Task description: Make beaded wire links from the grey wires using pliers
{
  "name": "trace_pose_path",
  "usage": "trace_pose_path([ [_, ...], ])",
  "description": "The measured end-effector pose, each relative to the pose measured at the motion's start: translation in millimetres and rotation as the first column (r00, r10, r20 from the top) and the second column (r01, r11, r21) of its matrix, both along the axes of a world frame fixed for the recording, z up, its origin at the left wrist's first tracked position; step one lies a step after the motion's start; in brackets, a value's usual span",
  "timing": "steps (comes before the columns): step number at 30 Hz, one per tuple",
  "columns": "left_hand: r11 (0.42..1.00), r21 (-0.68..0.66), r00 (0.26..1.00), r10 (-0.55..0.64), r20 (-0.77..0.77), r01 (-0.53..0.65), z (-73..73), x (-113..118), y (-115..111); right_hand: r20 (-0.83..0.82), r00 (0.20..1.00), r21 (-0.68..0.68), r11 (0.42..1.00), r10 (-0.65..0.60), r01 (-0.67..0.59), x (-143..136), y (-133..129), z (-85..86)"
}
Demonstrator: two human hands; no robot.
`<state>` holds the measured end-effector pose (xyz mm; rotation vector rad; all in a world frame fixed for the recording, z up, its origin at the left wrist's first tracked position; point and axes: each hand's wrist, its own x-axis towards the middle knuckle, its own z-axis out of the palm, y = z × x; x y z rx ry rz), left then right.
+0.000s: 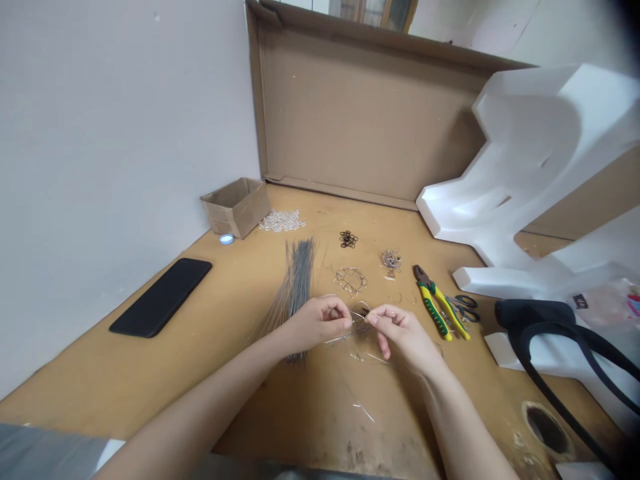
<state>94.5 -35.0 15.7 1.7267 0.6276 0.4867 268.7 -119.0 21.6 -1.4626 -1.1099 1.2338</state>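
Note:
Between my two hands is a thin piece of wire [359, 315], bent in a curve. My left hand [324, 320] pinches one side of it, thumb against forefinger. On the other side my right hand [397, 332] pinches it too, its lower fingers curled loosely. A bundle of straight grey wires [301, 270] lies beside and partly under my left hand. Just beyond the hands rests a ring of bent wire pieces [351, 281]. Loose wire scraps [364, 412] are scattered below the hands on the wooden table [300, 427].
Pliers with yellow-green handles [434, 303] and scissors [466, 307] lie at right. Farther back are black rings [349, 239], a small wire pile [391, 259], clear beads [283, 221] and a cardboard box [237, 207]. A black phone [161, 297] lies left; white foam [530, 147] stands right.

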Motion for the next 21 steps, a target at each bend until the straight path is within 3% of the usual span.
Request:
trace_pose_path([
  [7, 0.994, -0.106, 0.998, -0.019, 0.057, 0.025, 2.1, 0.5, 0.2, -0.125, 0.989, 0.013, 0.997, 0.083, -0.082, -5.0, 0.5, 0.9],
  [13, 0.987, -0.136, 0.993, 0.098, 0.067, -0.088, 5.1, 1.1, -0.9, -0.237, 0.97, 0.019, 0.999, 0.047, -0.043, -3.6, 1.3, 3.4],
  [21, 0.964, -0.255, 0.994, 0.092, 0.063, -0.073, 4.2, 3.7, -1.8, -0.248, 0.964, 0.038, 0.995, 0.094, -0.087, -1.8, 0.5, 0.9],
])
